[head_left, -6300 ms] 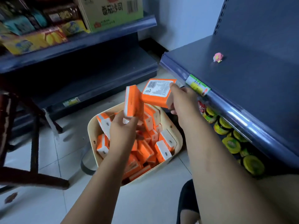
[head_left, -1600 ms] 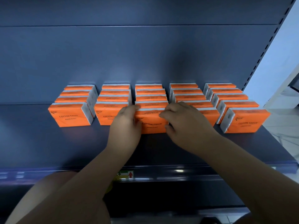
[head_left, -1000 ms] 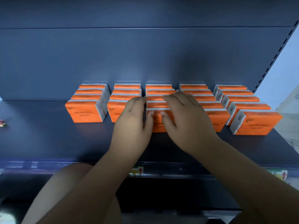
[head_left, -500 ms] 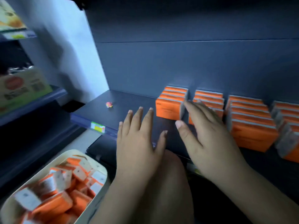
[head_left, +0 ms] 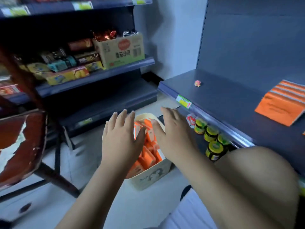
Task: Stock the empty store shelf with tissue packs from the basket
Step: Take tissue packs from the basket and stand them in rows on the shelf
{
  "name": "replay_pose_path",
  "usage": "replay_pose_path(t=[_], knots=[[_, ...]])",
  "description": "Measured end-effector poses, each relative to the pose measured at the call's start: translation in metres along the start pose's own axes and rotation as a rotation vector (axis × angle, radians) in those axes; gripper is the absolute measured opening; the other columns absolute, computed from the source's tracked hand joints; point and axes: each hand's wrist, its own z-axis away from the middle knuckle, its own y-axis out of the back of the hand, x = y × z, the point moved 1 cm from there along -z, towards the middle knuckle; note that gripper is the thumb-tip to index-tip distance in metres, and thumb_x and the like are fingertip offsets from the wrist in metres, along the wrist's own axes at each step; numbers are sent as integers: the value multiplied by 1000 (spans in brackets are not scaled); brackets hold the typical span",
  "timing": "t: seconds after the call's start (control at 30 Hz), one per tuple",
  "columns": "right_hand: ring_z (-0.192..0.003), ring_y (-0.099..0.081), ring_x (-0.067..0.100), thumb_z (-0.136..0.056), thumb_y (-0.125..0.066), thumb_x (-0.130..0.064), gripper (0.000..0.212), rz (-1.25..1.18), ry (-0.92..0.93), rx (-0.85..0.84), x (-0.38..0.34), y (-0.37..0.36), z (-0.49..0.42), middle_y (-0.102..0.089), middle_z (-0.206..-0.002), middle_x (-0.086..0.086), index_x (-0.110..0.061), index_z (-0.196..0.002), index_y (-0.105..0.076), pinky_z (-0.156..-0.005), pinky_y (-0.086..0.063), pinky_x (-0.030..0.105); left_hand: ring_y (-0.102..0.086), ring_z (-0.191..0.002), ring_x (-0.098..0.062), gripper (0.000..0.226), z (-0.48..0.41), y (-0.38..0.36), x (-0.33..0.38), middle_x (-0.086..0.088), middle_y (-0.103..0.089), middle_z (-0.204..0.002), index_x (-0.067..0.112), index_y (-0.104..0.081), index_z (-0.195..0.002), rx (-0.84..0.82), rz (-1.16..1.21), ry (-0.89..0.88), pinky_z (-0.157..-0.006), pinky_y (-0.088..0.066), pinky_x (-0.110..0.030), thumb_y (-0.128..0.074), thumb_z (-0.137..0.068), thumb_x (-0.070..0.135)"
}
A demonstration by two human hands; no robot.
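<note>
I see the left hand point(head_left: 121, 138) and right hand point(head_left: 173, 134) above the basket point(head_left: 151, 176), fingers spread wide, holding nothing. Tissue packs point(head_left: 148, 156) fill the basket; a stocked row point(head_left: 282, 104) stands on the shelf point(head_left: 231, 100) to its right.

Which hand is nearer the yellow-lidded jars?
Right. The right hand hovers over the basket beside the jars; the left hand hovers farther left, across the basket from them.

Cardboard box point(head_left: 115, 61) on snack shelf point(head_left: 92, 78): front read "番茄沙司", beneath a red oval logo point(head_left: 123, 45) with illegible wording, barcode point(head_left: 137, 52) alongside | shelf-edge price label point(head_left: 183, 101): print too blurred to read | orange tissue packs point(head_left: 280, 104): dark lettering unreadable
</note>
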Motion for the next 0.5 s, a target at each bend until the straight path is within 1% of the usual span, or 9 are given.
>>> replay_pose_path(t=[0.07,0.13,0.2,0.27,0.33,0.43,0.47,0.5], knots=[[-127,-49,32,-103,-47,-42,45,39,0,-93,9,-22,-1,-57,-138,11,-14,-138,-53,-107,-39,46,-42,-144,-38,65,7,-14,-17,-10,-54,-151,16,-56,-143,-38,4,22,-118,-36,-53,-37,-98,58],[-128,-49,33,-103,-48,-40,40,88,-11,-254,29,-41,-1,-58,-136,11,-16,-134,-55,-107,-41,46,-45,-139,-36,59,13,-31,-30,-8,-57,-147,16,-57,-140,-89,22,47,-116,-38,-51,-40,-99,54],[-120,-53,32,-103,-46,-43,37,110,-76,-439,48,-55,-5,-58,-130,9,-17,-127,-56,-97,-47,45,-42,-140,-32,53,16,-51,-41,-6,-54,-149,17,-55,-145,-184,40,88,-113,-39,-49,-52,-100,46],[-114,-55,31,-103,-44,-46,38,153,-158,-566,61,-65,-15,-56,-127,7,-17,-124,-56,-89,-50,42,-39,-143,-30,55,20,-71,-50,-5,-49,-154,18,-50,-149,-287,46,134,-110,-40,-47,-57,-100,43],[-110,-56,31,-102,-45,-44,35,203,-187,-607,68,-76,-24,-58,-126,8,-18,-122,-57,-86,-52,41,-39,-143,-31,55,23,-90,-54,-7,-49,-154,18,-49,-149,-354,57,166,-111,-39,-46,-57,-100,41],[-108,-60,32,-102,-46,-43,39,225,-225,-667,82,-109,-39,-61,-127,9,-18,-131,-58,-89,-55,43,-37,-144,-29,55,19,-127,-58,-5,-47,-156,18,-46,-151,-475,95,216,-111,-38,-45,-56,-101,38],[-106,-60,31,-103,-46,-40,38,234,-230,-694,85,-123,-43,-61,-124,10,-17,-130,-59,-89,-55,41,-37,-144,-29,55,17,-139,-59,-5,-46,-156,18,-45,-152,-514,108,224,-111,-39,-44,-56,-101,36],[-102,-60,31,-103,-46,-38,34,252,-227,-728,88,-137,-47,-62,-120,10,-16,-124,-62,-87,-54,38,-37,-144,-29,55,15,-150,-60,-6,-45,-156,17,-44,-152,-552,107,225,-110,-40,-44,-56,-101,34]])
